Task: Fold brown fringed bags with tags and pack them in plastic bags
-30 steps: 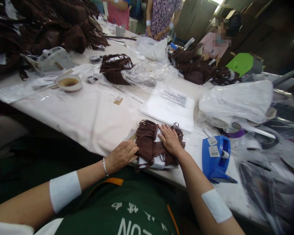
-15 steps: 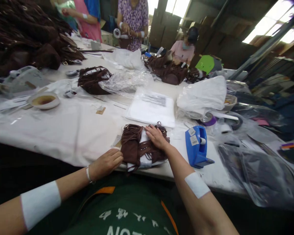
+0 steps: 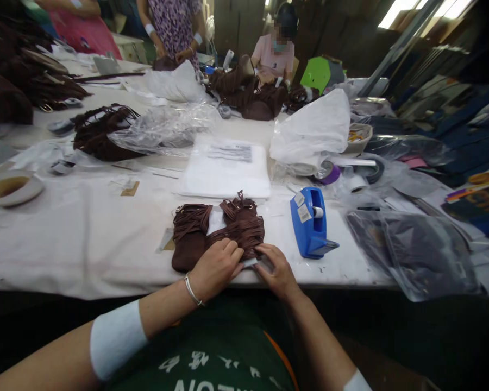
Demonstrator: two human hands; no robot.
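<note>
The brown fringed bag [image 3: 236,231] lies at the near edge of the table [image 3: 122,250], probably for easy reach, while the left hand [image 3: 218,267] and right hand [image 3: 277,271] touch it with bent fingers, whether gripping I cannot tell.

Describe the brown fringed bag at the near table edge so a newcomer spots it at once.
Find the white-covered table and, near its front edge, the blue tape dispenser. Left of that dispenser lies the dark brown fringed bag. Unlike the brown pile farther back, it has the camera wearer's left hand and right hand at it.
</note>
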